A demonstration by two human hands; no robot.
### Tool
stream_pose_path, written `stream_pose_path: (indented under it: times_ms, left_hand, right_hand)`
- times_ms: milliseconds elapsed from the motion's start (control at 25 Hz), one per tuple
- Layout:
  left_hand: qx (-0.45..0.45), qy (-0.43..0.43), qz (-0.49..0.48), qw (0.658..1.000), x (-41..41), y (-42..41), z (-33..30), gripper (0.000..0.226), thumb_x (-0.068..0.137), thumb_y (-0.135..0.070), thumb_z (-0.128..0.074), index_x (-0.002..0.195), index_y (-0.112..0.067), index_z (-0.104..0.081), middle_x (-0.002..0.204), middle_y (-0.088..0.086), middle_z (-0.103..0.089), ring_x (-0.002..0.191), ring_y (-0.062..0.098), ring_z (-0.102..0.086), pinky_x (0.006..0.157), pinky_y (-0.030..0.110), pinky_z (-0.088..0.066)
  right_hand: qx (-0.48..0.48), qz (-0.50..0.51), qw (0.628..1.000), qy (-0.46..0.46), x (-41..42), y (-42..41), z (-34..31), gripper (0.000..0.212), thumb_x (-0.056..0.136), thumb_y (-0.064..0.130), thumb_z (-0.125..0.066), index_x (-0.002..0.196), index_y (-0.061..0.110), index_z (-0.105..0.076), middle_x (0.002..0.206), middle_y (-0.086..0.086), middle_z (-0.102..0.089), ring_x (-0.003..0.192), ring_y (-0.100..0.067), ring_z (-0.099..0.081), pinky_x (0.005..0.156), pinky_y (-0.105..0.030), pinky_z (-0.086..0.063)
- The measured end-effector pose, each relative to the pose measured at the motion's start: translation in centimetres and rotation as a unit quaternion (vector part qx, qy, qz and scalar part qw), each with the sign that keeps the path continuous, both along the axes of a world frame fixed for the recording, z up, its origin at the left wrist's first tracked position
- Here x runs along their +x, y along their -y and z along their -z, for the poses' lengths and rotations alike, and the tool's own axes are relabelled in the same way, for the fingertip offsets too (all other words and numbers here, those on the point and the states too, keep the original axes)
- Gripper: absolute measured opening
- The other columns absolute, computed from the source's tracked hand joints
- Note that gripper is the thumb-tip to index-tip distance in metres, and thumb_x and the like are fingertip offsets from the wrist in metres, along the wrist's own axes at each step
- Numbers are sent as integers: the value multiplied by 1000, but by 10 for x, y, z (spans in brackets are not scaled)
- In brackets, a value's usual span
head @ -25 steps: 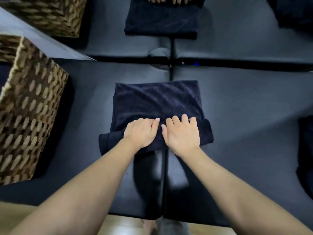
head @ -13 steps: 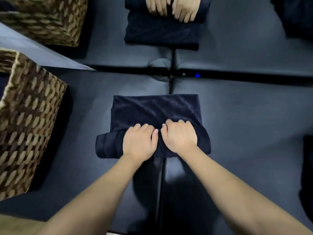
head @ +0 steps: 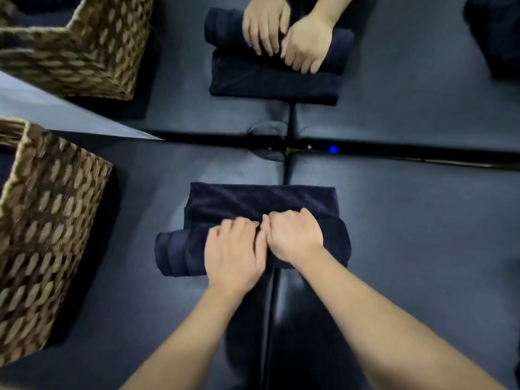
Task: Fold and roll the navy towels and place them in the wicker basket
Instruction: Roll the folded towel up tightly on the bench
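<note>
In the head view, a dark navy terry towel (head: 261, 204), folded into a band and partly rolled, is seen lying on the dark grey padded counter (head: 422, 235), across the seam that runs down its middle. The rolled part lies nearest the person, with the flat unrolled part stretching away from it. The left hand (head: 233, 254) is laid over the middle of the roll, its fingers (head: 242, 226) curled down over the far side of the roll and held close together. The right hand (head: 295, 237) is placed just beside it, touching it at the thumbs, its fingers (head: 306, 215) likewise curled over the roll and pressed together. A brown woven wicker basket (head: 47, 237) is set on the counter to the left, well apart from the towel. A mirror (head: 394, 80) is stood at the far edge of the counter, and the towel, hands and basket are reflected in it.
</note>
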State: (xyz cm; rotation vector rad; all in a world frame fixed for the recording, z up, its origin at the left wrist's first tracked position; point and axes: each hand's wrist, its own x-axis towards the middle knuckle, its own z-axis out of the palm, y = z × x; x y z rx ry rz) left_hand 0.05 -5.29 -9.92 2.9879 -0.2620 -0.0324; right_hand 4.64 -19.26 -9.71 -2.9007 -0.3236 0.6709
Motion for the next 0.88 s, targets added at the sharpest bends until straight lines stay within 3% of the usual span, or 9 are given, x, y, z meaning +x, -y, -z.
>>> stream_pose_path:
  times_ms: [80,200,280,360,440,560,640,720,880]
  left_hand:
    - [9,-21,2,1000,-1,3,7,30,98,-33,-42,100,-19,-69,95,-3,-69,85,25,-60,78,41,-43]
    - [34,-62,36,997,42,3,4,35,99,-32,-37,75,-22,-60,76,-1,-66,70,26,-58,63,37,-32]
    - [42,-146,55,987,78,7,-2,43,103,-37,-30,81,-24,-65,85,0,-71,80,27,-64,65,36,-33]
    - [16,-197,40,980,110,8,0,48,104,-40,-27,91,-23,-70,96,3,-73,92,30,-66,72,39,-40]
    - [7,-112,34,993,105,4,0,41,103,-36,-34,88,-20,-68,93,4,-71,90,33,-64,75,41,-42]
    - [19,31,28,999,68,0,10,28,98,-32,-46,100,-16,-69,99,3,-68,93,30,-61,86,44,-43]
    - [19,17,50,998,78,-5,20,31,98,-33,-43,99,-17,-69,96,3,-68,87,30,-59,83,44,-42]
    - [7,6,74,997,110,-6,22,35,98,-34,-37,82,-18,-64,84,3,-65,77,31,-58,71,42,-37]
    - [25,-95,93,991,150,-4,21,34,103,-35,-28,85,-23,-55,100,2,-67,96,29,-59,76,39,-33]
  right_hand:
    - [32,22,998,-42,13,2,0,47,106,33,-23,90,17,-65,92,-2,-72,86,-29,-65,85,-43,-41]
    - [-45,65,993,89,-6,0,-1,41,103,34,-29,94,16,-64,97,-4,-67,87,-31,-60,81,-45,-38]
    - [-78,93,985,123,-29,-5,-2,45,100,40,-33,106,12,-67,98,-8,-66,88,-33,-58,83,-47,-38]
    - [-70,92,986,123,-14,-2,5,45,100,39,-35,100,10,-70,90,-10,-69,81,-35,-58,80,-48,-39]
    - [-61,72,987,128,24,3,7,46,101,36,-33,87,13,-70,84,-10,-72,78,-35,-61,78,-45,-39]
    - [-7,87,996,31,73,11,11,50,104,39,-25,101,15,-69,104,-12,-72,96,-36,-65,81,-42,-35]
    - [-2,113,993,45,75,12,17,49,105,41,-24,105,15,-66,106,-12,-71,97,-36,-64,79,-42,-33]
    - [23,146,984,103,72,9,18,45,105,43,-25,107,15,-61,105,-9,-67,93,-36,-63,80,-43,-35]
    - [44,196,965,166,88,10,10,34,103,35,-35,106,12,-59,111,-8,-59,104,-36,-54,89,-50,-40]
